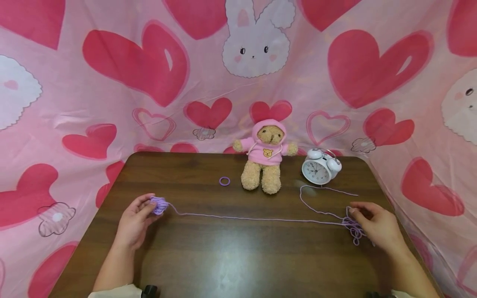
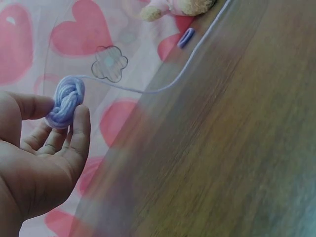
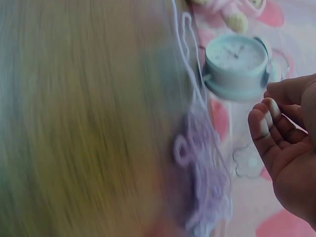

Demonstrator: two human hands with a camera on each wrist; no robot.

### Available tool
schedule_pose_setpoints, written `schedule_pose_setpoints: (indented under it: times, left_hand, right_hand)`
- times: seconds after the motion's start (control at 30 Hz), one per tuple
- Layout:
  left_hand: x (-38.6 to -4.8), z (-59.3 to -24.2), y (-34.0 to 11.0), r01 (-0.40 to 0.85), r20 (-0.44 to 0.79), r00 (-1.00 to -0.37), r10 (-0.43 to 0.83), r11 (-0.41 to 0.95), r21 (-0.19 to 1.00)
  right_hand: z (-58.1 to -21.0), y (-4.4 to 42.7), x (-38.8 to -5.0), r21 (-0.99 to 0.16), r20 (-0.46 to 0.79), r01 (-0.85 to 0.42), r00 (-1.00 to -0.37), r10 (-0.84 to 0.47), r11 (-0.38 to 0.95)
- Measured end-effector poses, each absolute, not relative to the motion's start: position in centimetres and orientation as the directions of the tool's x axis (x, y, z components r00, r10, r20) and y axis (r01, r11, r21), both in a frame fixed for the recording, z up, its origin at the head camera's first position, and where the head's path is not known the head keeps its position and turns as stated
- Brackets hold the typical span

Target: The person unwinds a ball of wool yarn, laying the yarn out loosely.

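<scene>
In my left hand I grip a small wound ball of purple yarn, between thumb and fingers. The left wrist view shows the same ball with its strand running off over the tabletop. That strand stretches across the table to a loose tangle of yarn on the right. Beside the tangle is my right hand, its fingers loosely bent. No yarn shows between those fingers in the right wrist view. A loose yarn end curves from the tangle toward the clock.
A teddy bear in a pink hoodie sits at the back of the brown table. Right of it stands a white twin-bell alarm clock. A purple ring lies left of the bear. Pink heart-patterned cloth hangs behind.
</scene>
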State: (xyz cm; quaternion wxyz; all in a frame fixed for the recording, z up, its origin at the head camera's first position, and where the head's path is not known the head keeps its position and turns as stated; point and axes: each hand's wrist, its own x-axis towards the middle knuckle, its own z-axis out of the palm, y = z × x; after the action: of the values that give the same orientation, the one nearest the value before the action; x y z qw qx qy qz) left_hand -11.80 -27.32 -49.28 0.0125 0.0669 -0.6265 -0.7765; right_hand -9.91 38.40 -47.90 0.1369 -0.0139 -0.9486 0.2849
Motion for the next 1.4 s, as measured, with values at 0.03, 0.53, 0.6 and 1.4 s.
schedule_pose_setpoints:
  times: [0.03, 0.53, 0.6, 1.4]
  left_hand:
    - [-11.8, -49.3, -27.2, -0.067, -0.090, -0.991, -0.102, -0.211, 0.975]
    - [-12.5, -48.8, -25.5, -0.142, -0.152, -0.986, -0.067, -0.133, 0.981]
    - [-12.6, -48.9, -25.3, -0.137, -0.147, -0.987, -0.063, -0.137, 0.981]
    - [-14.0, -49.4, -19.7, -0.144, -0.140, -0.989, 0.036, -0.145, 0.979]
  right_hand:
    - [-47.9, 37.9, -10.0, -0.555, 0.249, -0.057, -0.963, 0.100, 0.830]
    - [-48.7, 31.8, -12.5, -0.632, 0.341, -0.242, -0.940, -0.016, 0.736]
    - [-48.6, 31.0, -12.8, -0.640, 0.338, -0.252, -0.941, -0.029, 0.726]
    - [-49.6, 21.8, -13.9, -0.719, 0.294, -0.343, -0.938, -0.183, 0.604]
